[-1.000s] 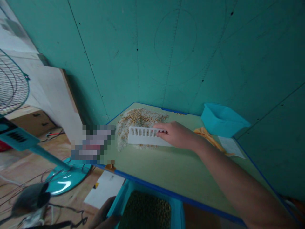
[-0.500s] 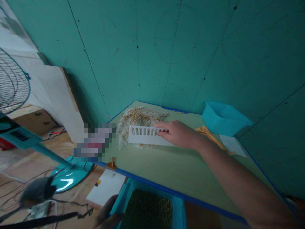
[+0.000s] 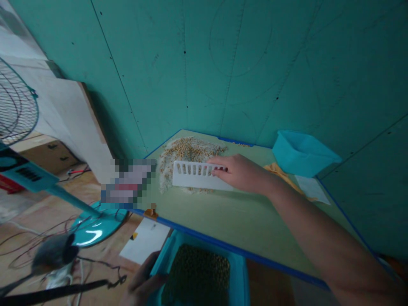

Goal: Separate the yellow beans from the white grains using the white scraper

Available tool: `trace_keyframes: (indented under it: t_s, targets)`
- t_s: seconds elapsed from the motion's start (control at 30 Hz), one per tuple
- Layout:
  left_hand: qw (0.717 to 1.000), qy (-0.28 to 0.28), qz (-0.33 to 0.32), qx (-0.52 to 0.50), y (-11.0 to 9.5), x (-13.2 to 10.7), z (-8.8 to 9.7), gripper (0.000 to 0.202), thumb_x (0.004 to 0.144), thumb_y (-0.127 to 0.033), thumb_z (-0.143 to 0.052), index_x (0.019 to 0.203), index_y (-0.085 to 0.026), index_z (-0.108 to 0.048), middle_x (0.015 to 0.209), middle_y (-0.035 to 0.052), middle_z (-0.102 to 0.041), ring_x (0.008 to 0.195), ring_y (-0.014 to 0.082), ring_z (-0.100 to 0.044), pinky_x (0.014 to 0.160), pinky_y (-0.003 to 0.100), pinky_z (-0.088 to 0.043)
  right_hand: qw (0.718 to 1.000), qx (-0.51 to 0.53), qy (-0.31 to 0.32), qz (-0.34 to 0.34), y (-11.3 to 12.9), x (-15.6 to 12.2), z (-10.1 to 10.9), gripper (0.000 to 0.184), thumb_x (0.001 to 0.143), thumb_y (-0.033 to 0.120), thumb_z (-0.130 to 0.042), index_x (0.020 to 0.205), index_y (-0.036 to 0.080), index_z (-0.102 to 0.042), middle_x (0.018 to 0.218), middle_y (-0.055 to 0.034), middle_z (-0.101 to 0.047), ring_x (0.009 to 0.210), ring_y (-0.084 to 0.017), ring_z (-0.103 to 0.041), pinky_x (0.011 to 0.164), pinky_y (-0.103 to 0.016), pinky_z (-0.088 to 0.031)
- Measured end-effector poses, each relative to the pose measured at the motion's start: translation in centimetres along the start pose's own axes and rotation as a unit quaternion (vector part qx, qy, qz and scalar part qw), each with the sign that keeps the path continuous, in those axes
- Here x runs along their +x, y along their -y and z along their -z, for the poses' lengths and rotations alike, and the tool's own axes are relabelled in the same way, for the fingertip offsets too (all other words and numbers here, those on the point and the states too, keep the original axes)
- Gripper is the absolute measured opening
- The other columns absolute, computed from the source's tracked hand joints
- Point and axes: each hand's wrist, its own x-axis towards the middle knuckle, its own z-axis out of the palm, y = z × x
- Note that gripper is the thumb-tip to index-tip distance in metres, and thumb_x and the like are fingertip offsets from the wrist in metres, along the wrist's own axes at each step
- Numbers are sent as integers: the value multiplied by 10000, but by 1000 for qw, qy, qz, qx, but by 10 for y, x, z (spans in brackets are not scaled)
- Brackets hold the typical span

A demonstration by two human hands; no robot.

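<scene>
My right hand (image 3: 242, 172) reaches across the green table top (image 3: 229, 221) and grips the right end of a white slotted plastic board (image 3: 196, 175). The board stands on its long edge against a heap of tan beans and white grains (image 3: 186, 154) in the far left corner. My left hand (image 3: 142, 282) holds the left rim of a teal tub (image 3: 156, 272) below the table's front edge. The tub is full of small dark green beans (image 3: 199, 274).
Teal walls close the table at the back and right. A teal box (image 3: 302, 153) sits at the far right with an orange cloth (image 3: 277, 172) and a white paper (image 3: 310, 189) beside it. A standing fan (image 3: 19, 114) and loose cables (image 3: 63, 272) occupy the floor at left.
The view has shifted slightly, and more of my left hand shows at the tub's rim. My right hand and the white board stay in place by the heap.
</scene>
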Motion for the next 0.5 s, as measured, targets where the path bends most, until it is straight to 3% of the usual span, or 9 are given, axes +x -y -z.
trace_keyframes:
  t_s: [0.1, 0.37, 0.5]
  targets:
    - [1000, -11, -12, 3, 1, -2, -1, 260, 515, -179, -627, 752, -286, -635, 712, -70, -710, 861, 237, -627, 627, 219, -489, 1000, -1, 3, 0, 1, 0, -1, 283, 804, 215, -476, 1059, 206, -599, 919, -51, -674, 779, -155, -600, 615, -220, -359]
    - [1000, 27, -12, -4, -3, -4, -5, 241, 509, -178, -619, 726, -282, -606, 566, -58, -678, 663, 242, -648, 511, 248, -485, 1000, 25, -5, -2, -1, 0, -1, 295, 793, 206, -489, 1065, 201, -601, 930, -42, -670, 792, -143, -593, 635, -208, -359]
    - [999, 31, -35, -2, 6, 5, 1, 257, 493, -185, -652, 734, -272, -626, 600, -61, -685, 672, 233, -632, 607, 261, -496, 999, 39, -1, 4, 0, 0, 1, 285, 791, 204, -489, 1051, 186, -606, 916, -45, -670, 787, -143, -592, 627, -209, -355]
